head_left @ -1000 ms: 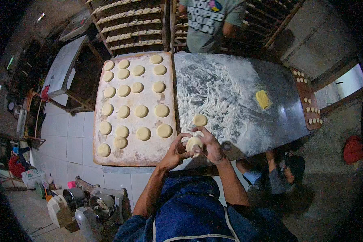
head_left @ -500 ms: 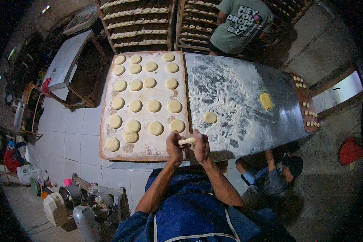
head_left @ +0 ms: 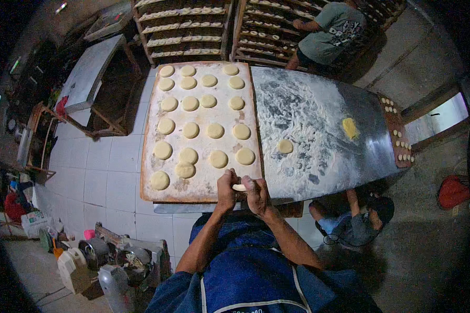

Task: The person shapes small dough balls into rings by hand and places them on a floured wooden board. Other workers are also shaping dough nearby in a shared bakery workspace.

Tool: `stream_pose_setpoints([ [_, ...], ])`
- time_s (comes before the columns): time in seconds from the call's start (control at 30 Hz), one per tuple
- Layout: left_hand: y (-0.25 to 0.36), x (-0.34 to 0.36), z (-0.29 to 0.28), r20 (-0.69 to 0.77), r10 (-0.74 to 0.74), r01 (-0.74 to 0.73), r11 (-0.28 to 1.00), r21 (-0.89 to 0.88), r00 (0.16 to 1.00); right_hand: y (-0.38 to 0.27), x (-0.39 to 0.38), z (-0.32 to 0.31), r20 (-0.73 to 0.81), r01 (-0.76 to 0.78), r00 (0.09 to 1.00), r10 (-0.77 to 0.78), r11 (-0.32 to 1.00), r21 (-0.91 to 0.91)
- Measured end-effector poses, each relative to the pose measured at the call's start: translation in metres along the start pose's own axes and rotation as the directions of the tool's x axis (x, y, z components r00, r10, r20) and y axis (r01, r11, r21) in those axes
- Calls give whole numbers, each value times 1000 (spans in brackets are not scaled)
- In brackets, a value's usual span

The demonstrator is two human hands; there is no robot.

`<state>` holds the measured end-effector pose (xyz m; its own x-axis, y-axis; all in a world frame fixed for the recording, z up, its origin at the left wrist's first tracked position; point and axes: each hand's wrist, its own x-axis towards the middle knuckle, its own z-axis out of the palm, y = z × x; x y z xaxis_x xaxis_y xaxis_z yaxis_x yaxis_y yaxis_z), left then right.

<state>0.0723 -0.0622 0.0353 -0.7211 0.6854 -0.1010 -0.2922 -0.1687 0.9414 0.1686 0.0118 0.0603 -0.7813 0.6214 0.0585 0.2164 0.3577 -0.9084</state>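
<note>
My left hand [head_left: 226,189] and my right hand [head_left: 257,194] are close together at the near right corner of a floured wooden board [head_left: 154,194], both closed on a pale dough piece [head_left: 239,187], seen edge-on between them. The board holds rows of pale dough discs [head_left: 218,159], two overlapping near the front. To its right, a floured metal table [head_left: 324,156] bears a single dough disc [head_left: 285,146] and a yellow piece [head_left: 350,128] whose nature I cannot tell.
Racks of shaped dough [head_left: 184,31] stand behind. A person [head_left: 329,39] works there; another [head_left: 357,221] sits low at right. A narrow board [head_left: 389,122] with dough lies at the table's far right. A side table [head_left: 86,78] and mixing equipment [head_left: 117,274] stand left, a red object [head_left: 451,192] right.
My hands have drawn into a grip at either side of the dough, which has tipped from face-up to edge-on. The view has shifted; the standing person has moved rightward along the racks.
</note>
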Motion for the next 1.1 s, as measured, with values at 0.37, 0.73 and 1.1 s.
stream_pose_setpoints([
  [0.37, -18, -7, -47, 235, -146, 262, 749, -608, 961, -13, -15, 36, -73, -250, 963, 258, 963, 103],
  [0.73, 8, -15, -23, 239, 164, -267, 821, 505, 957, 20, -33, 30, -51, -164, 985, 167, 985, 58],
  [1.1, -53, 24, -16, 168, 201, -230, 347, 909, 965, 5, -22, -39, -112, -462, 886, 450, 836, -296],
])
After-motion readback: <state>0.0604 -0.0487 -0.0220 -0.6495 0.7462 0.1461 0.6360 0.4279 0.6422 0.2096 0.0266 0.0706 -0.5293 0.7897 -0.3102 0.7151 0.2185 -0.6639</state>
